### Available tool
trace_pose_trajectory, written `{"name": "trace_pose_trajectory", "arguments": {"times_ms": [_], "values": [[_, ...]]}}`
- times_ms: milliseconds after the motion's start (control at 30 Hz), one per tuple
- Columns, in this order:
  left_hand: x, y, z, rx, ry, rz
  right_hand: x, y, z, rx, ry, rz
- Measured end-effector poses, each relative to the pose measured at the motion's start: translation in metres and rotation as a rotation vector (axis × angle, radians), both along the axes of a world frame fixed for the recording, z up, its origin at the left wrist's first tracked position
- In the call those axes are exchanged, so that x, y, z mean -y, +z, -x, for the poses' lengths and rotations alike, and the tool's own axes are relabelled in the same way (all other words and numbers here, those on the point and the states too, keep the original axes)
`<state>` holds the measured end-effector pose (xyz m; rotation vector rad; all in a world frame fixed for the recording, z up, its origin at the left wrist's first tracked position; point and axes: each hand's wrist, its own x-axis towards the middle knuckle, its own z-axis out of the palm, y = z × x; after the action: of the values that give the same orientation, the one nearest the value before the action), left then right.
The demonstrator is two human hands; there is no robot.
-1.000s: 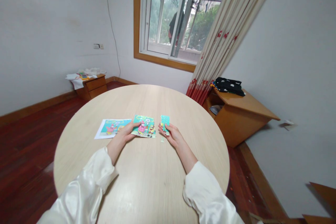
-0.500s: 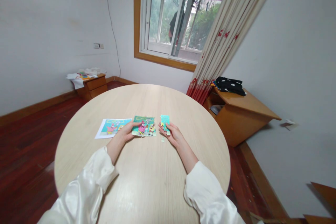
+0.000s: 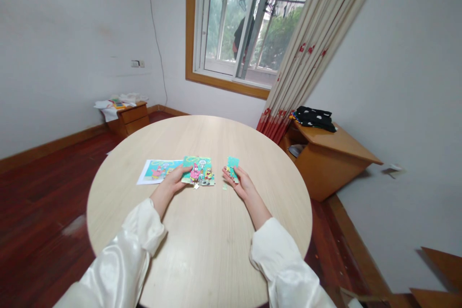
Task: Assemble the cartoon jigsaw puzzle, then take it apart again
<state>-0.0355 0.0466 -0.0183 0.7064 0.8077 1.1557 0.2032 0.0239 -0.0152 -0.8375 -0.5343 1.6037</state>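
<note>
Round table [image 3: 202, 245] bears a printed sheet [image 3: 157, 172] left of the puzzle section [image 3: 200, 171], which the left hand [image 3: 174, 179] pinches. Right of that section, the right hand [image 3: 244, 185] pinches a smaller, apparently interlocked strip [image 3: 233, 162].

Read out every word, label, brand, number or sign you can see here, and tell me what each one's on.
No text can be read anywhere.
Printed sheet: any lettering too small and blurred.
Puzzle section in the left hand: too small to read.
Smaller section in the right hand: none legible.
Papers on the drawer unit: too blurred.
</note>
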Motion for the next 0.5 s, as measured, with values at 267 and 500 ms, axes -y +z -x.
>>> {"name": "trace_pose_trajectory", "arguments": {"times_ms": [267, 500], "values": [[0.021, 0.004, 0.005, 0.089, 0.082, 0.061, 0.016, 0.001, 0.01, 0.031, -0.081, -0.014], [0.026, 0.004, 0.004, 0.084, 0.168, 0.039, 0.024, -0.004, 0.02, 0.084, -0.174, -0.023]]}}
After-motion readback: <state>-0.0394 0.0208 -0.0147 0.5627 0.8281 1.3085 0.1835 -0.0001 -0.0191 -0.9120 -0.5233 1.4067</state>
